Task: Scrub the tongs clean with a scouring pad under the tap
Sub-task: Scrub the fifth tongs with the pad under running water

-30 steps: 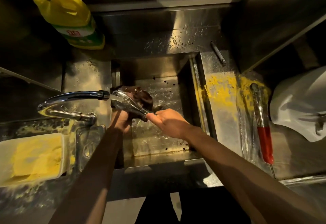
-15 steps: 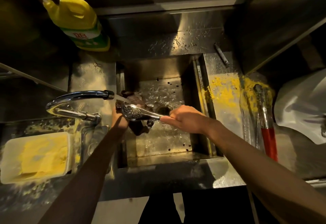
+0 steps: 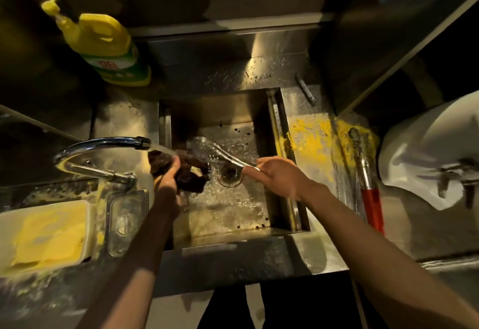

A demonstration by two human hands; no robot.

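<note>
Shiny metal tongs (image 3: 220, 153) point up and left over the steel sink (image 3: 277, 126), their spoon-shaped ends blurred. My right hand (image 3: 278, 173) grips their handle end above the drain. A dark scouring pad (image 3: 186, 173) is bunched in my left hand (image 3: 168, 181), just left of and below the tong ends, apart from them or barely touching. Water streams from the chrome tap (image 3: 103, 144) onto the pad and my left hand.
A yellow detergent bottle (image 3: 108, 48) stands at the back left. A white tub of yellow stuff (image 3: 44, 235) and a clear lid (image 3: 127, 222) lie left of the sink. Red-handled tongs (image 3: 368, 181) lie on the right counter among yellow crumbs (image 3: 311, 137), beside white cloth (image 3: 427, 162).
The tongs have swung away from the spout, their ends now farther back and right. The pad has come off the tong ends and sits under the water stream.
</note>
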